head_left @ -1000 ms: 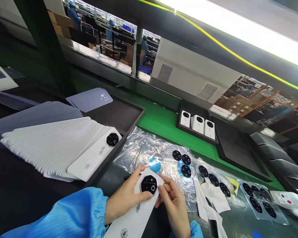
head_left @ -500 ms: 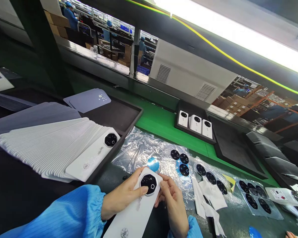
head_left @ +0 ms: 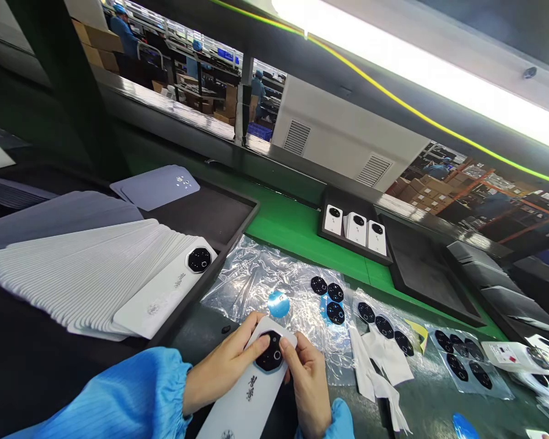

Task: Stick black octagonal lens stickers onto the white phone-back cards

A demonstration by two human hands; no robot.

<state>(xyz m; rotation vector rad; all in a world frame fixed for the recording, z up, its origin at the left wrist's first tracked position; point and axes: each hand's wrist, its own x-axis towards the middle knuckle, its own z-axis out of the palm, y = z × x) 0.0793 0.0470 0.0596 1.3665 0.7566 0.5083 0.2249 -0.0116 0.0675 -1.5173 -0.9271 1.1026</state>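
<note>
A white phone back cover with dark lettering lies tilted between my hands, its lower end running out of the bottom of the view. My left hand grips its left edge, with the thumb resting on the black camera lens plate. On the other side my right hand holds the right edge, its thumb pressing the plate's upper right part. The fingers beneath the cover are hidden. Just beyond the cover, a round blue film lies on a clear plastic sheet.
Left, a dark tray holds a fanned stack of white covers. Several black lens plates lie on plastic at right, near white cloth strips. A tray with white covers stands at the back. A lamp hangs overhead.
My right thumb has moved left from the cover's edge onto the lens plate. My left thumb has shifted slightly up the plate. The view has shifted slightly.
</note>
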